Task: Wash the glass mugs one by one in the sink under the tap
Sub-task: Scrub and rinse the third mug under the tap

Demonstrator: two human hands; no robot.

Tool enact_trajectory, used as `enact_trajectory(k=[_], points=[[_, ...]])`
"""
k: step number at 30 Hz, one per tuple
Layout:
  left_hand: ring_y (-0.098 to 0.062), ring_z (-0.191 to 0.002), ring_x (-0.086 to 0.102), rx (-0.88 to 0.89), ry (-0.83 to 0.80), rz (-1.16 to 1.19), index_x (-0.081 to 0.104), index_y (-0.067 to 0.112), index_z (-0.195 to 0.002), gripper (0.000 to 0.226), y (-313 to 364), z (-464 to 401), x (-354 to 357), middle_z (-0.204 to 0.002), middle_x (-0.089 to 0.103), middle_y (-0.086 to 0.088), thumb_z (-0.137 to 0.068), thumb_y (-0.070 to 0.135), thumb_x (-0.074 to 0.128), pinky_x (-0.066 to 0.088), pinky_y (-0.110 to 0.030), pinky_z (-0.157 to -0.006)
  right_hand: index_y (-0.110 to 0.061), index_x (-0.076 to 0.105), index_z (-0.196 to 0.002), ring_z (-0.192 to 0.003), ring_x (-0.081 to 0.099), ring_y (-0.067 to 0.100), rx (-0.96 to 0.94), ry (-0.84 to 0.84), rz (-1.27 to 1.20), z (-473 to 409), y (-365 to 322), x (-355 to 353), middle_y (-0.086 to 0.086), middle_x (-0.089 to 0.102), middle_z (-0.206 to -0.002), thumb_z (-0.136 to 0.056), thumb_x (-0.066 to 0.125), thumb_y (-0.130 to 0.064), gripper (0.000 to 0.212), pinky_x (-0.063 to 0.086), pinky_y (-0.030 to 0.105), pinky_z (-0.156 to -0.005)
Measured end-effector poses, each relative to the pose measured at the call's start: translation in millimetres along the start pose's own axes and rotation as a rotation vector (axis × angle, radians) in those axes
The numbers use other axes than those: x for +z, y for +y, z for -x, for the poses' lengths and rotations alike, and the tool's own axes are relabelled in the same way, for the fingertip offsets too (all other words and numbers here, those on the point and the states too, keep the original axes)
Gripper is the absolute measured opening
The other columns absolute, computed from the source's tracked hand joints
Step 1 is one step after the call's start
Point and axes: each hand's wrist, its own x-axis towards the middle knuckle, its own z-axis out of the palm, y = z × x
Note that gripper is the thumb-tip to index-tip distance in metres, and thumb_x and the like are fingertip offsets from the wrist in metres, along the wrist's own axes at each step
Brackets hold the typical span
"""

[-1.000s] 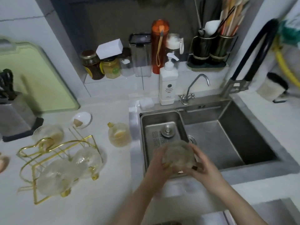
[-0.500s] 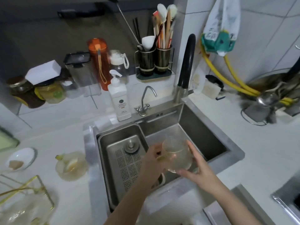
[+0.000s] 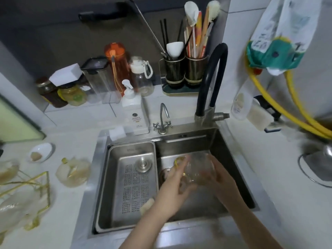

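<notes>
Both hands held one glass mug (image 3: 196, 168) over the steel sink (image 3: 231, 159), in front of the black tap (image 3: 212, 76). The left hand (image 3: 172, 190) had its fingers curled round the near side, while the right hand (image 3: 220, 178) cupped the far side. Another mug (image 3: 72, 172) lay on the white counter (image 3: 287, 186) left of the sink, beside a gold wire rack (image 3: 34, 187).

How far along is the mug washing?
Early, it seems. Both the left hand and right hand hold one glass mug over the sink; no water shows at the black tap. Another mug waits on the counter; more sit on the gold rack.
</notes>
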Motion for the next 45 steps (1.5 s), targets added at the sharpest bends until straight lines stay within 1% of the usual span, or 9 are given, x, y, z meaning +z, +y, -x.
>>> enact_trajectory(k=[6,9,13,19,26,30,35,41,45], points=[[-0.004,-0.086,0.054,-0.013,0.201,-0.011,0.033,0.062,-0.131,0.059,11,-15,4,-0.104,0.06,-0.001,-0.089,0.033,0.061,0.043,-0.018,-0.088,-0.02,0.048,-0.134,-0.106,0.062,0.004,-0.13,-0.16,0.051,-13,-13,-16,-0.005,0.065,-0.12,-0.08,0.063,-0.047,0.062,0.052,0.024,-0.089],[-0.015,-0.1,0.063,-0.096,0.224,0.126,0.048,0.046,-0.131,0.049,6,-20,2,-0.115,0.066,-0.004,-0.087,0.031,0.065,0.048,-0.03,-0.096,-0.021,0.05,-0.132,-0.081,0.061,-0.012,-0.168,-0.13,0.112,-15,-9,-13,-0.015,0.064,-0.096,-0.082,0.069,-0.034,0.055,0.046,0.005,-0.071],[-0.014,-0.058,0.064,-0.209,0.237,0.303,0.055,0.045,-0.116,0.037,1,-25,3,-0.083,0.066,-0.017,-0.086,0.027,0.068,0.056,-0.034,-0.071,-0.025,0.05,-0.131,-0.066,0.056,-0.011,-0.137,-0.023,0.209,-16,-2,-8,-0.019,0.05,-0.07,-0.083,0.07,-0.028,0.052,0.042,0.005,-0.064],[-0.017,-0.053,0.06,-0.331,0.202,0.384,0.061,0.029,-0.114,0.031,0,-29,0,-0.076,0.063,-0.01,-0.084,0.029,0.069,0.053,-0.031,-0.058,-0.043,0.049,-0.11,-0.068,0.059,-0.01,-0.081,-0.035,0.224,-16,-3,-2,-0.016,0.063,-0.074,-0.084,0.065,-0.039,0.031,0.043,0.003,-0.064],[-0.012,-0.093,0.064,-0.364,0.248,0.323,0.023,0.033,-0.144,0.079,2,-29,-10,-0.098,0.067,-0.001,-0.079,0.046,0.068,0.051,-0.03,-0.093,-0.044,0.035,-0.118,-0.096,0.056,0.0,-0.079,-0.072,0.155,-9,-3,-5,-0.024,0.052,-0.106,-0.081,0.072,-0.027,0.055,0.047,0.014,-0.08],[-0.012,-0.079,0.065,-0.476,0.291,0.624,0.06,0.015,-0.105,0.031,20,-40,-23,-0.101,0.069,-0.003,-0.09,0.042,0.054,0.056,-0.032,-0.074,-0.039,0.042,-0.121,-0.105,0.056,0.0,-0.129,-0.099,0.083,-14,-9,-10,-0.017,0.054,-0.116,-0.078,0.075,-0.016,0.059,0.048,0.005,-0.074],[-0.013,-0.073,0.066,-0.519,0.24,0.652,0.065,0.01,-0.091,0.026,31,-54,-38,-0.088,0.072,-0.003,-0.09,0.036,0.061,0.058,-0.027,-0.056,-0.023,0.042,-0.133,-0.112,0.052,-0.007,-0.161,-0.126,-0.031,-18,-10,-17,-0.001,0.049,-0.129,-0.078,0.073,-0.006,0.065,0.046,0.005,-0.081],[-0.01,-0.065,0.067,-0.511,0.112,0.647,0.067,0.012,-0.082,0.011,34,-64,-41,-0.08,0.071,-0.005,-0.089,0.019,0.064,0.055,-0.021,-0.052,-0.009,0.046,-0.127,-0.105,0.06,0.024,-0.132,-0.116,-0.007,-43,-3,-22,0.011,0.055,-0.117,-0.065,0.083,-0.04,0.079,0.055,0.032,-0.081],[-0.01,-0.072,0.064,-0.493,0.119,0.626,0.067,0.011,-0.086,0.005,30,-63,-31,-0.079,0.064,-0.005,-0.089,0.009,0.063,0.057,-0.022,-0.055,-0.013,0.039,-0.138,-0.12,0.054,0.02,-0.141,-0.126,0.025,-62,8,-20,0.003,0.055,-0.129,-0.066,0.082,-0.043,0.089,0.048,0.05,-0.097]])
